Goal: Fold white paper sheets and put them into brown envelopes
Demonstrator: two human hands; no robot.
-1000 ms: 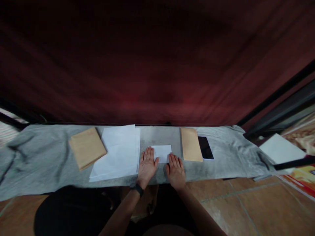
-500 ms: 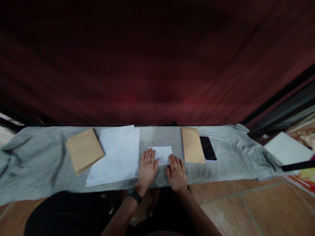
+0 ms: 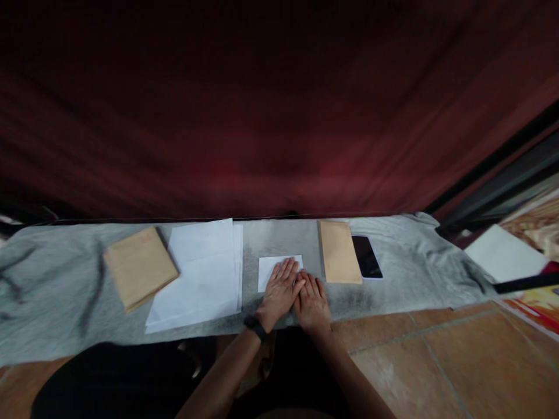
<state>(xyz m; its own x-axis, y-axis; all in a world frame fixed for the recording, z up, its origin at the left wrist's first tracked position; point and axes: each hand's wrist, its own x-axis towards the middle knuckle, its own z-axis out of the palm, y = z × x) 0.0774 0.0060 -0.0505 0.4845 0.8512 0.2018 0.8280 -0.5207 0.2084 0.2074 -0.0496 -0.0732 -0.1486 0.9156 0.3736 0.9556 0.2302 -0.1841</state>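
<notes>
A small folded sheet of white paper [image 3: 267,273] lies flat on the grey cloth in front of me. My left hand [image 3: 280,289] rests palm down across its right half, fingers stretched out and pointing away from me. Beside it, my right hand [image 3: 312,301] lies flat at the paper's right edge, its fingers extended as well. The left thumb meets or overlaps the right hand's fingers. The paper's right part is mostly hidden under the hands.
To the left are large white sheets [image 3: 196,279] and a stack of brown envelopes [image 3: 140,265]. A single brown envelope [image 3: 340,253] lies right of my hands, against a dark-screened phone [image 3: 367,257]. A dark red curtain [image 3: 279,145] hangs behind the cloth-covered surface [image 3: 414,256].
My left hand has slid right across the paper, from its left edge to beside my right hand. The right hand stays near the right edge. The view has shifted slightly.
</notes>
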